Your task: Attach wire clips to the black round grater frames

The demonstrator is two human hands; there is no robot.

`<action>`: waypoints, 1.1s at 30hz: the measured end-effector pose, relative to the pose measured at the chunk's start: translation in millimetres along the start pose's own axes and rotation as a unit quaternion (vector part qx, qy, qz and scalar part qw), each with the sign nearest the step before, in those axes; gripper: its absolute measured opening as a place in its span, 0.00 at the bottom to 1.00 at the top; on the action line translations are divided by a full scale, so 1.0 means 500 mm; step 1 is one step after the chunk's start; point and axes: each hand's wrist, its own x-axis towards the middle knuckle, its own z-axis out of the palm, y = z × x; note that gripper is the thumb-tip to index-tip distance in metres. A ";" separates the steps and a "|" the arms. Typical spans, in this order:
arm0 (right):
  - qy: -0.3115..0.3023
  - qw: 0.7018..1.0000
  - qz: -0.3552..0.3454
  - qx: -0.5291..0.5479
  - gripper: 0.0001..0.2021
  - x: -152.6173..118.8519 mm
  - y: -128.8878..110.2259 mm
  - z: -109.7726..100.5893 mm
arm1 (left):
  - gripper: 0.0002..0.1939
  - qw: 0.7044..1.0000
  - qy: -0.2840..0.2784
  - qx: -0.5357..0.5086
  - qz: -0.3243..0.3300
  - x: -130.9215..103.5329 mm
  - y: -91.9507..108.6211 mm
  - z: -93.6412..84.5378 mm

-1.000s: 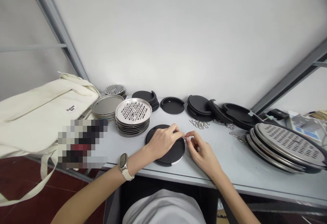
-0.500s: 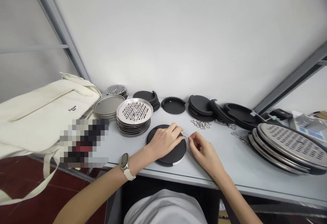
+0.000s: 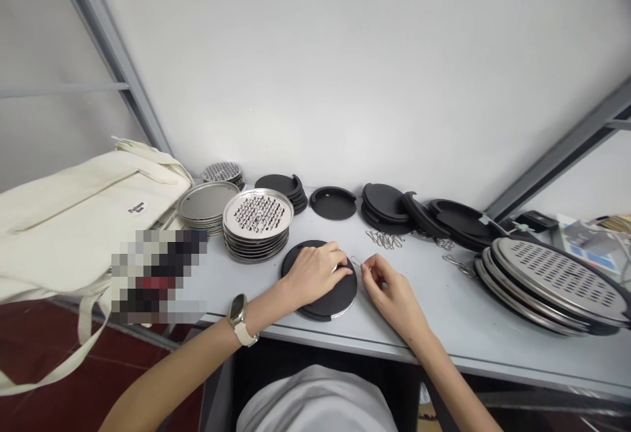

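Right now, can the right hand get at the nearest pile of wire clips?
Likely yes: nothing visible stands between the right hand and the wire clips, though its fingertips pinch a thin wire piece.

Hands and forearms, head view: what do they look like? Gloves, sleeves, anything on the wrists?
No gloves on the left hand or right hand, no sleeves on the visible forearms. Left wrist: a watch with an elongated, rounded dark face, metallic case and cream strap. Right wrist: nothing worn. No cables or legible markings.
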 end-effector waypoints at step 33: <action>0.077 0.996 -0.041 0.024 0.06 0.006 0.013 0.008 | 0.10 0.993 -0.017 0.063 -0.101 0.002 0.079 0.025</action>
